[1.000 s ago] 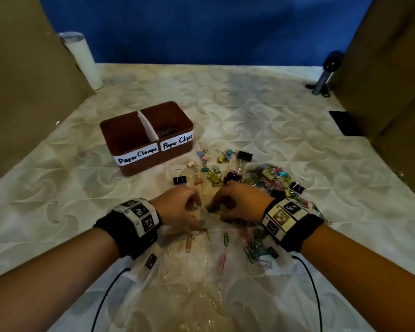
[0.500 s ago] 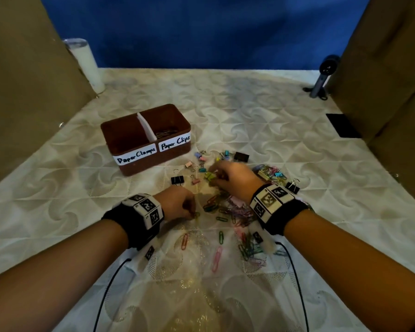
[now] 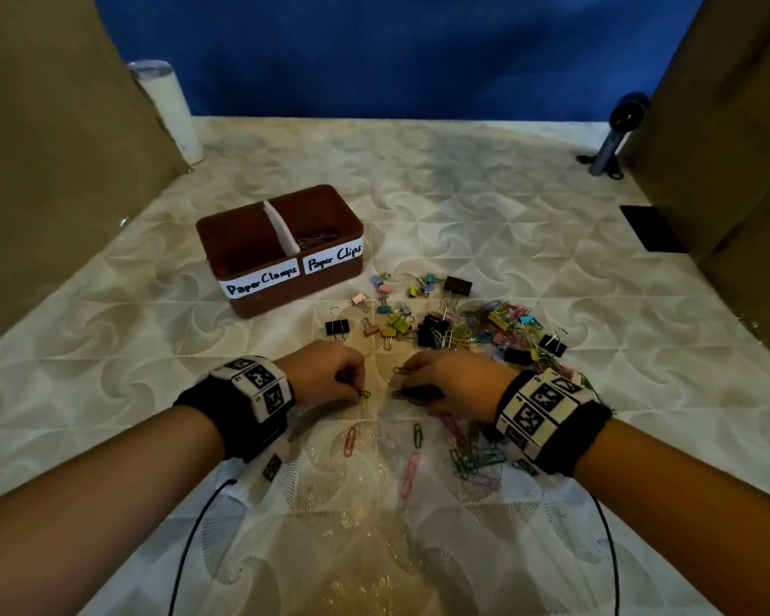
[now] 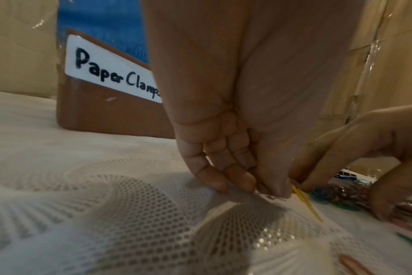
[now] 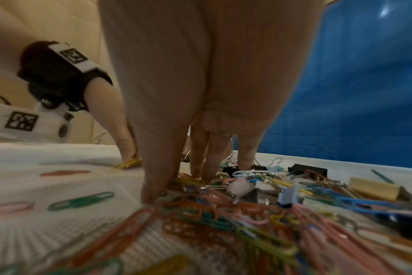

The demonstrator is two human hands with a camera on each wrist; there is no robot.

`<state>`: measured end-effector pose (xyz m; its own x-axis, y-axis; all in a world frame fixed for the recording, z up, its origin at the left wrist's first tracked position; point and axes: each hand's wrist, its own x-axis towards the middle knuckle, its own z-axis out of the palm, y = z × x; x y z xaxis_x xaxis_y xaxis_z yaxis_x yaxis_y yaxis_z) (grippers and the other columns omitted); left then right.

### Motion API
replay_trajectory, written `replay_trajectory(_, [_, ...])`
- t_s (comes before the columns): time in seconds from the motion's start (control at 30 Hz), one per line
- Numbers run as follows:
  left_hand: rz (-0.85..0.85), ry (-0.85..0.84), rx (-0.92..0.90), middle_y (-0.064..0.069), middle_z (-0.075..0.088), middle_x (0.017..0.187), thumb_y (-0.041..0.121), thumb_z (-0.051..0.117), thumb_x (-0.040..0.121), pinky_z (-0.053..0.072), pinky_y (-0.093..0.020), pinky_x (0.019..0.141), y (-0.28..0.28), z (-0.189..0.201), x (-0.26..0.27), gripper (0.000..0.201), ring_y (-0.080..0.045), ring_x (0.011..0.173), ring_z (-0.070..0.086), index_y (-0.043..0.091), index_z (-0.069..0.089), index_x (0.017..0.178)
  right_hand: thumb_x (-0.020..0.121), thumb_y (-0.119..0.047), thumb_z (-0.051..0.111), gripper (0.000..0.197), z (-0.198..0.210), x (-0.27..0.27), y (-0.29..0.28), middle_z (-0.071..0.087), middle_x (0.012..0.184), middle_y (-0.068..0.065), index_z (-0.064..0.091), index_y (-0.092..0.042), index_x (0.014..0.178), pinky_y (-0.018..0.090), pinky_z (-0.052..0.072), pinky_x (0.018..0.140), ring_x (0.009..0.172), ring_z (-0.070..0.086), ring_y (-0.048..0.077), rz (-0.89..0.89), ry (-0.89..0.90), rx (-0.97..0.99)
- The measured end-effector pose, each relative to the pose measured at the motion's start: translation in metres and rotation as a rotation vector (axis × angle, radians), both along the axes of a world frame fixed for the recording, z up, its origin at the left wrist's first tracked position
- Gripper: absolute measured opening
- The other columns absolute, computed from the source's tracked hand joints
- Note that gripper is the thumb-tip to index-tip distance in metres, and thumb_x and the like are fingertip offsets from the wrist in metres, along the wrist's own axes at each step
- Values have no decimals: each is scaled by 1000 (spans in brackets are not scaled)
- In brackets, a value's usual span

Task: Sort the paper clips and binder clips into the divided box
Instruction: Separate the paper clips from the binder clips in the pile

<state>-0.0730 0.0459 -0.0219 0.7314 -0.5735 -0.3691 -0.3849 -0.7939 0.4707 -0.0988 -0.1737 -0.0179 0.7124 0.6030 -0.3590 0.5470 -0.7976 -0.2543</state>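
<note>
Right hand [image 3: 456, 384] pulled back nearer, fingers now pinching paper clips [image 3: 412, 392] off the table [image 3: 107, 349]; left hand [image 3: 325, 371] pinches yellow clip [image 4: 306, 203].

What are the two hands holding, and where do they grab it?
The left hand pinches a yellow paper clip by its upper end. The right hand presses fingertips into the paper clip pile; whether it grips one cannot be told.

Head cam looks down and fwd over both hands, the clips [image 3: 476, 331] and the box [image 3: 285, 286] beyond. Left wrist cam sits low at the cloth [image 4: 82, 223], facing the box label. Right wrist cam, equally close, faces the clips; both show the other hand
</note>
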Motion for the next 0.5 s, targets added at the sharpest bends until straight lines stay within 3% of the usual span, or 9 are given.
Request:
replay_trajectory(0.13, [23,36,-47,14,60,82,25,73,77,38,-7,64,8,-1,-14,25,5,73,53,23,62,100,83,-23,65,36,-2,-6,-2,56,121,3,63,-23,119,33,47,89,105,56,23,-49,-61,20])
replay_trajectory(0.37, [-4,82,14,7,67,95,24,76,72,51,-27,83,16,-5,-38,35,-9,87,61,26,64,105,78,-19,72,19,-5,-4,-2,67,105,3,75,-17,97,22,44,78,94,61,20,-220,-3,152])
replay_trajectory(0.5, [-49,61,21,6,65,91,23,74,74,51,-29,83,14,-3,-40,30,-9,84,58,23,65,102,77,-17,73,17,1,-2,1,72,99,3,74,-15,94,21,48,79,91,65,17,-321,40,188])
